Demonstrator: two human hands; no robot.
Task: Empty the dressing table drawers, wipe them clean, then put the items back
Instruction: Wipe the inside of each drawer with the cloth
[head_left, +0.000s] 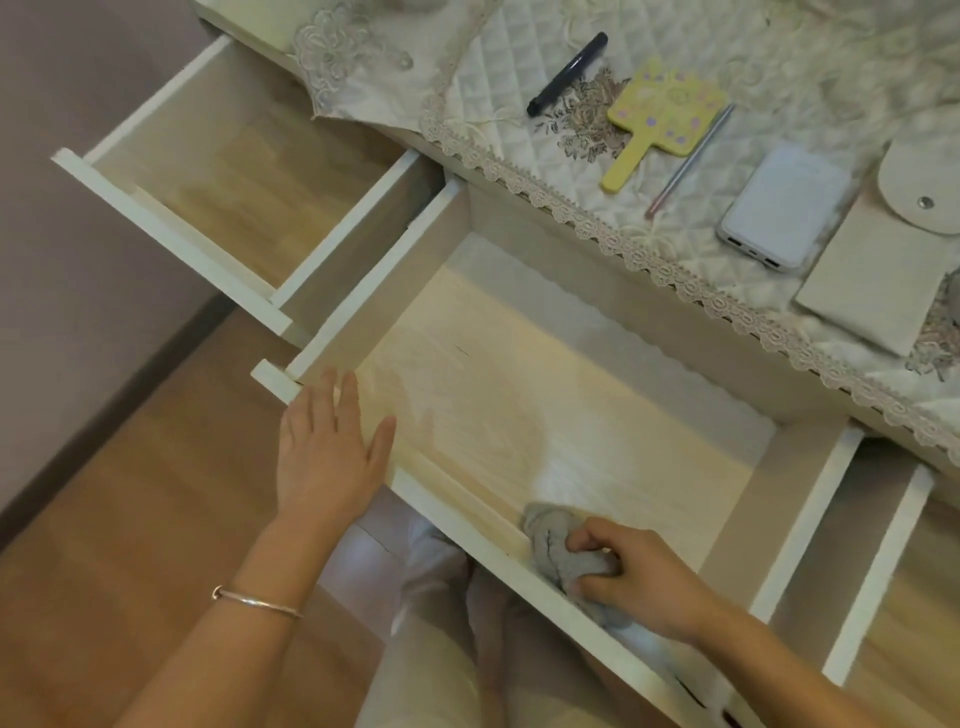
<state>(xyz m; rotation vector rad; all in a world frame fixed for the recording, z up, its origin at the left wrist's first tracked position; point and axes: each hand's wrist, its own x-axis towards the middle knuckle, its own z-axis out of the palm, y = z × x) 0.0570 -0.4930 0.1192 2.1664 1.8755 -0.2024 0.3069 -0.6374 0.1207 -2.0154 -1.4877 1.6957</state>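
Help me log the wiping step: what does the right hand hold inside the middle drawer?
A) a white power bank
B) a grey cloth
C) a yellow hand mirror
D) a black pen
B: the right hand grips a crumpled grey cloth at the front inner edge of the middle drawer, while the mirror, pen and power bank lie outside it.

Single head-worn view, looking steeply down, close over the open middle drawer (545, 395), dressing table top (675, 171) beyond
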